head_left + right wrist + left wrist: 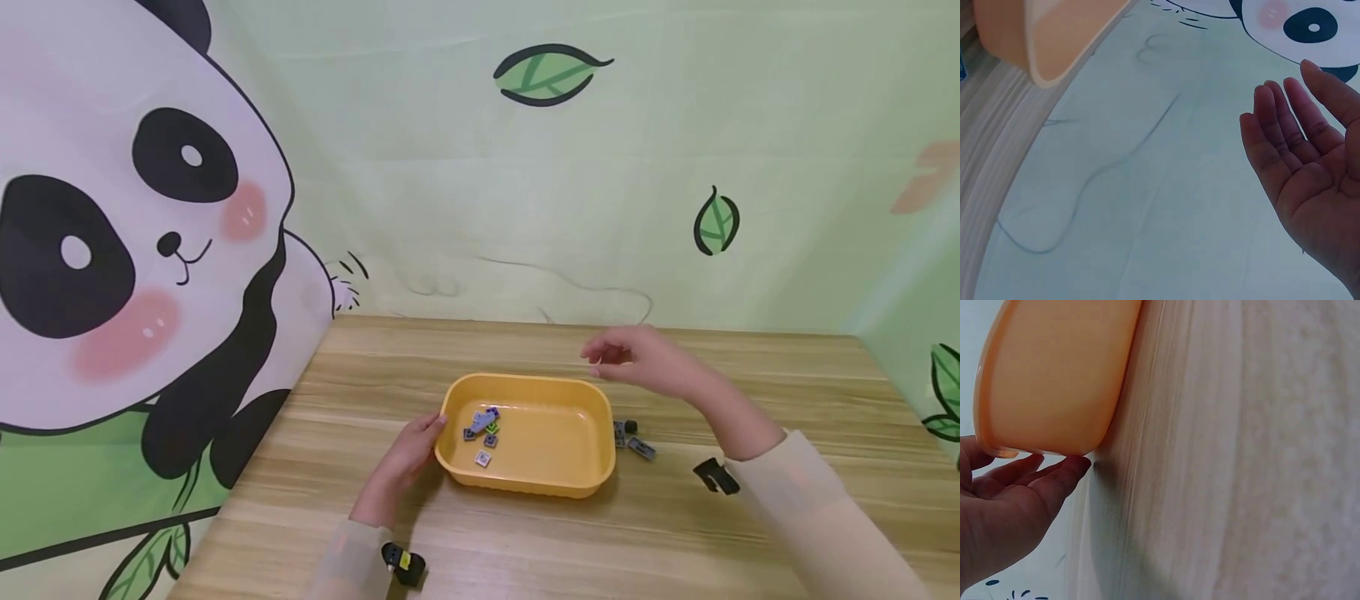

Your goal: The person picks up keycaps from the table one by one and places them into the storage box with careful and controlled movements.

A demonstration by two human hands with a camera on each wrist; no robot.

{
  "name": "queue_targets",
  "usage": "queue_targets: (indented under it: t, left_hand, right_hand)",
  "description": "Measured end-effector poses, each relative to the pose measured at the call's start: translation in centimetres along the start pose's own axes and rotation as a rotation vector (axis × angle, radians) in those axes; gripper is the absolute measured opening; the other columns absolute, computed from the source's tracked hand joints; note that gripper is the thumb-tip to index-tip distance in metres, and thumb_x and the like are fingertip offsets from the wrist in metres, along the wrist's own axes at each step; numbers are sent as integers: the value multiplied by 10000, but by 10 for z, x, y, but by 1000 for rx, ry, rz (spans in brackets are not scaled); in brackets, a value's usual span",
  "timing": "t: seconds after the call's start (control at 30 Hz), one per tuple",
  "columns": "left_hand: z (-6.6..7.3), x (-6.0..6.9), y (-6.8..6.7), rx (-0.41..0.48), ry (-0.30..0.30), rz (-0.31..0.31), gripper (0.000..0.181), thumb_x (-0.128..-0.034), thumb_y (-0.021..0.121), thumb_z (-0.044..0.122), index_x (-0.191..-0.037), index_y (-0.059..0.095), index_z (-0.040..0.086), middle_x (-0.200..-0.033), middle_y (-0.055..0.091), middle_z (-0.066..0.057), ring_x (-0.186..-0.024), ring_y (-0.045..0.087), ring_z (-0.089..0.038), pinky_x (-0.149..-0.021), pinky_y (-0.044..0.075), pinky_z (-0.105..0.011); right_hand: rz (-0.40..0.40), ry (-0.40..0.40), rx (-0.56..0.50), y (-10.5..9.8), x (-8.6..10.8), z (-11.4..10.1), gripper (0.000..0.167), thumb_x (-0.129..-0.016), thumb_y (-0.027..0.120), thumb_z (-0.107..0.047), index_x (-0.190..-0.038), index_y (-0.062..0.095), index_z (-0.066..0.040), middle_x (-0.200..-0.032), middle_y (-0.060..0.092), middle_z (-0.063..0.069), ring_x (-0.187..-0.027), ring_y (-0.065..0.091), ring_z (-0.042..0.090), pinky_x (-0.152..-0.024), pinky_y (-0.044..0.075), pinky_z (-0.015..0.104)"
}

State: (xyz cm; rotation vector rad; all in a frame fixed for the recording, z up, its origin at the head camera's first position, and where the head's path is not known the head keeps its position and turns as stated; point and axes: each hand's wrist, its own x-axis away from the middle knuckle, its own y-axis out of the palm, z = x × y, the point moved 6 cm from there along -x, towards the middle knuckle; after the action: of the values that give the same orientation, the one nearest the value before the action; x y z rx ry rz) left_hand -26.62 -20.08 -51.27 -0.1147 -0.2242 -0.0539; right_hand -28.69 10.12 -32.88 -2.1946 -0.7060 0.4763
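A yellow plastic bin (547, 475) stands on the table with several small building-block pieces (483, 423) lying in its left part, among them grey, purple and green ones. At the bin's left end my left hand (411, 450) holds the rim; the left wrist view shows the fingertips (1079, 464) against the outer wall. My right hand (637, 360) is raised beyond the bin's back right corner, touching nothing. Its fingers (1266, 112) are loosely bent and the palm is bare in the right wrist view.
Dark grey block pieces (641, 448) and a small black piece (631, 426) lie on the wooden table (525, 546) just right of the bin. A cloth backdrop (450, 167) with a panda and leaves hangs behind the table's back edge.
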Motion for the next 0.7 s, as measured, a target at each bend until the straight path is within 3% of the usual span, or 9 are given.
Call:
queue_targets:
  t: [0.13,0.3,0.7]
  left_hand:
    - [-1,-1,0,8,-4,-1,498,-1110,355,127,-1497,329,-187,-1501,441,-393,-1355,525,-438,-1098,518,-474]
    - [-3,-2,-1,24,-3,-5,495,-1106,347,117,-1504,325,-176,-1514,430,-384,-1377,505,-448,-1095,523,-452]
    - [-6,-3,-2,17,-15,-3,492,-1108,351,119,-1511,328,-164,-1524,429,-374,-1324,544,-353,-1059,549,-420]
  right_hand:
    - [46,6,2,-3,14,9,215,-950,701,-72,-1139,710,29,-1030,750,122,-895,635,104,-792,575,230]
    - [86,13,14,-3,29,17,209,-947,717,-92,-1119,725,25,-994,754,94,-845,604,15,-747,566,206]
    - [88,103,-8,15,57,44,220,-965,697,-111,-1132,719,31,-1041,753,125,-894,620,44,-780,587,211]
